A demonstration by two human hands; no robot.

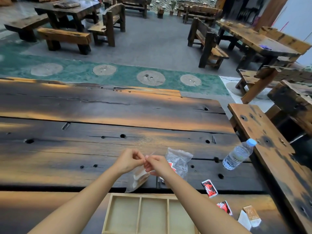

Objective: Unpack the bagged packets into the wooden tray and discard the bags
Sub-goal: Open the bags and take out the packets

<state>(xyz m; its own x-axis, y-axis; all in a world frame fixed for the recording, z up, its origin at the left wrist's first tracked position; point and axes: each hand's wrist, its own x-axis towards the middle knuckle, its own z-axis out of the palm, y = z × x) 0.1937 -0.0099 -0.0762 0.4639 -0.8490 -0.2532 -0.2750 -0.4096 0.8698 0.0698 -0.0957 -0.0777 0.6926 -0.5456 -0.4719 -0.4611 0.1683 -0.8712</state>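
1. The clear bag (135,183), with tan packets (141,174) inside, hangs just above the surface close to its near edge. It is directly below both hands and just beyond the far rim of the wooden tray (125,195).
2. The left hand (129,161) and right hand (157,165) meet fingertip to fingertip over it. Each pinches the bag's top edge with curled fingers.
3. The wooden tray lies at the near edge of the surface between the forearms, with three compartments side by side.
4. A second bag (180,160), clear and holding red-and-white packets, lies on the surface just right of the right hand and partly behind it.
5. One red packet (209,188) lies right of the tray. A further red packet (224,206) lies nearer the near right corner, with a tan packet (252,215) and a white packet (244,220) touching each other closest to that corner.
6. A water bottle (238,155) with a blue cap is by the right edge of the surface. I cannot tell whether it stands or lies.
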